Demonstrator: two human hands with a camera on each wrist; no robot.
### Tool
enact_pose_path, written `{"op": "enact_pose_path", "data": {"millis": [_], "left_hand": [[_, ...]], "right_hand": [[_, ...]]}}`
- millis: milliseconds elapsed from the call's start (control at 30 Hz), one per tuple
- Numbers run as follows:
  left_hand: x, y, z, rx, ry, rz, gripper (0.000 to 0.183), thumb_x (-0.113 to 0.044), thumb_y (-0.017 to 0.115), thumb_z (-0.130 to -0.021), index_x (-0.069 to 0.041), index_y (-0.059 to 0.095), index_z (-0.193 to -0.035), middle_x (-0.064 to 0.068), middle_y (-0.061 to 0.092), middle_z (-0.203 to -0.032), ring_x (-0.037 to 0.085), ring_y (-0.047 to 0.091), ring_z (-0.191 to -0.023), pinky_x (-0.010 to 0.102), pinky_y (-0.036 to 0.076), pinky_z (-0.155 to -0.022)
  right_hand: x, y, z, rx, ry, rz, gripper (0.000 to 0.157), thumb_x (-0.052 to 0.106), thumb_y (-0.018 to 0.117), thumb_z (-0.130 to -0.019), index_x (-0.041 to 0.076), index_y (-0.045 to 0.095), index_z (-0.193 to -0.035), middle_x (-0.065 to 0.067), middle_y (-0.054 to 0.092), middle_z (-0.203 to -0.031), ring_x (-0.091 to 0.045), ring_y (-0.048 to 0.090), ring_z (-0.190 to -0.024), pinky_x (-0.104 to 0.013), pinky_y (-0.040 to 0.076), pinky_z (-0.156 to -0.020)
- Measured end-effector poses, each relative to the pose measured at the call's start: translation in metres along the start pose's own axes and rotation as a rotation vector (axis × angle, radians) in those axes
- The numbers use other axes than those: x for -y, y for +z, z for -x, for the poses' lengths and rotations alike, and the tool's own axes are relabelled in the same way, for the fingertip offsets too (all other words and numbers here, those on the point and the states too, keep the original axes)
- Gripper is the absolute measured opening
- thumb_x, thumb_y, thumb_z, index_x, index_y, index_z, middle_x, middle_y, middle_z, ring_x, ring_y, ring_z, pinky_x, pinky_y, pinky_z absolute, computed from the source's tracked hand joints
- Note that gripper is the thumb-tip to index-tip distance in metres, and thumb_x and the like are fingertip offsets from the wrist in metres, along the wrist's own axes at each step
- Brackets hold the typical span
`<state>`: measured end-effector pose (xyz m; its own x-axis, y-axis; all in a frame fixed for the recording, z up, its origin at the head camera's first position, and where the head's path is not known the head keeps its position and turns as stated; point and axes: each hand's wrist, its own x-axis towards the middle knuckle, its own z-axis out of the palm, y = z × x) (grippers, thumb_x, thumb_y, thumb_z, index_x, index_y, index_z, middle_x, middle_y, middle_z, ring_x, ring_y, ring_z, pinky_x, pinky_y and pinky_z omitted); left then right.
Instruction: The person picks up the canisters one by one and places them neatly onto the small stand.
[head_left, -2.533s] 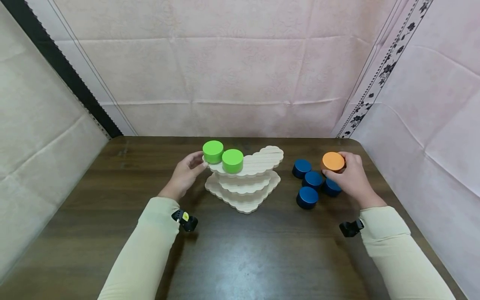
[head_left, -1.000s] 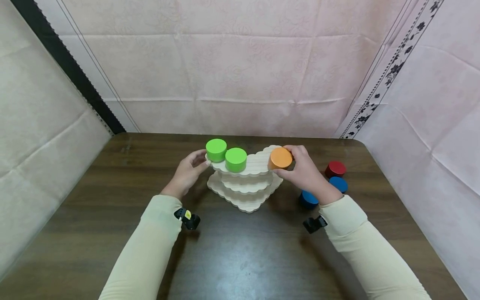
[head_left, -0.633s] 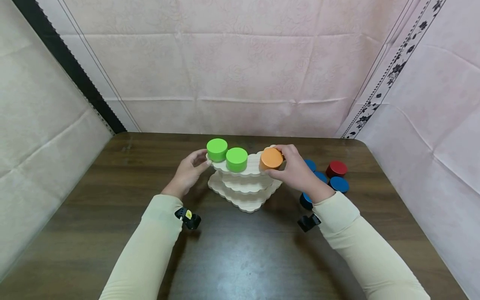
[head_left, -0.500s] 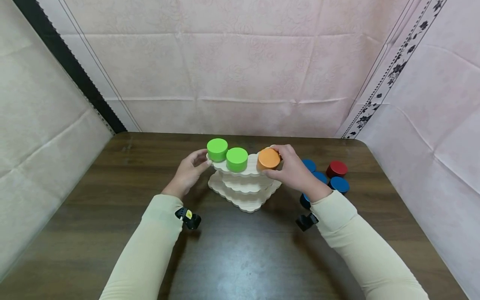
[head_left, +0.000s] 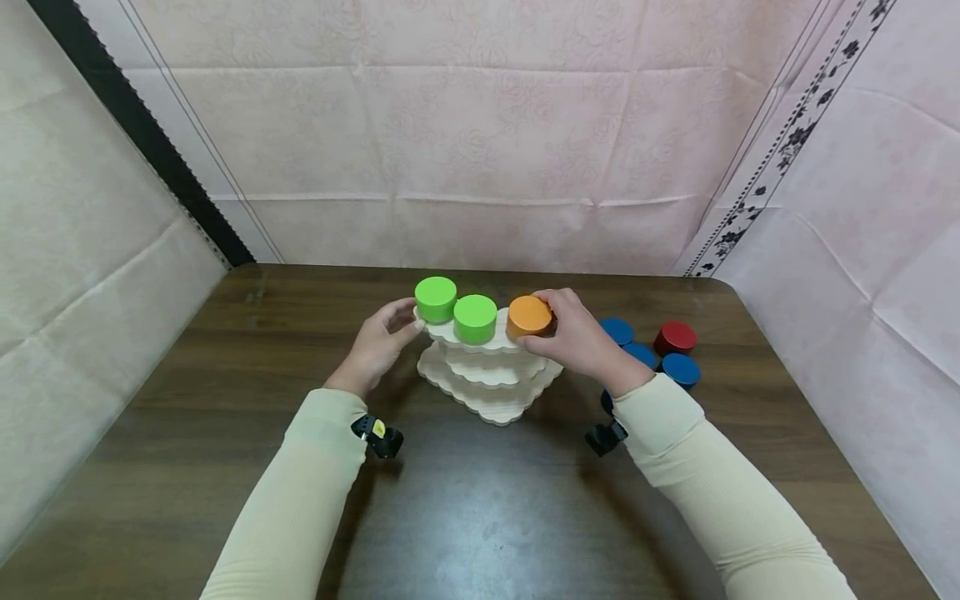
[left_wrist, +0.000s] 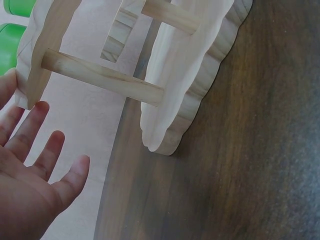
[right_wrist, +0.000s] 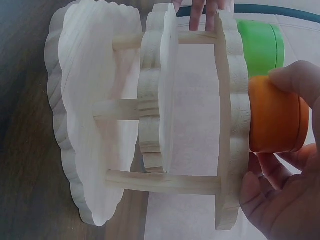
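Observation:
A pale wooden three-tier stand (head_left: 491,400) with scalloped edges stands mid-table; round pegs (right_wrist: 165,182) join its tiers. On its top tier sit two green round tins (head_left: 475,320), side by side toward the left. My right hand (head_left: 576,337) grips an orange round tin (head_left: 528,317) by its sides, thumb in front. In the right wrist view, that tin's base meets the top tier (right_wrist: 233,120), close to a green tin (right_wrist: 262,47). My left hand (head_left: 377,343) pinches the top tier's left corner, the other fingers (left_wrist: 74,177) spread below it.
Right of the stand, several blue round tins (head_left: 681,370) are grouped with one red tin (head_left: 677,337); my right forearm partly covers this group. Pale cloth (head_left: 480,158) hangs behind and at both sides of the brown table (head_left: 480,517).
My right hand has carried the orange tin leftward from above the blue group onto the top tier, then slid it toward the green tins. The red tin came into sight. My left hand stays put.

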<state>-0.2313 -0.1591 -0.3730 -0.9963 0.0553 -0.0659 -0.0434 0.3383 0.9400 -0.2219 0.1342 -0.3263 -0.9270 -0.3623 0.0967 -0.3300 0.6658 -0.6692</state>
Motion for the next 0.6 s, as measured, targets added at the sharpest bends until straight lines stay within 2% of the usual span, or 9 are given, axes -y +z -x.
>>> {"op": "enact_pose_path", "data": {"millis": [367,600], "left_hand": [[0.0003,-0.0001,-0.0003,0.008,-0.014,-0.002,0.053,-0.028,0.058,-0.098,-0.014,0.040,-0.146,0.011,0.044,-0.145,0.029,0.036,-0.137,0.050,0.034,-0.109],[-0.0008,-0.0004,0.0000,0.008,-0.009,0.000,0.054,-0.028,0.057,-0.098,-0.013,0.040,-0.147,0.012,0.044,-0.145,0.029,0.036,-0.137,0.050,0.034,-0.109]], "right_hand": [[-0.0008,0.0022,-0.0028,0.001,0.011,0.015,0.069,0.028,0.074,-0.085,-0.001,0.042,-0.138,-0.017,0.044,-0.123,-0.028,0.048,-0.104,-0.042,0.047,-0.093],[-0.0020,0.0036,-0.0017,-0.023,-0.001,0.003,0.075,0.027,0.075,-0.085,0.001,0.036,-0.143,-0.016,0.042,-0.124,-0.026,0.050,-0.101,-0.038,0.050,-0.089]]}}
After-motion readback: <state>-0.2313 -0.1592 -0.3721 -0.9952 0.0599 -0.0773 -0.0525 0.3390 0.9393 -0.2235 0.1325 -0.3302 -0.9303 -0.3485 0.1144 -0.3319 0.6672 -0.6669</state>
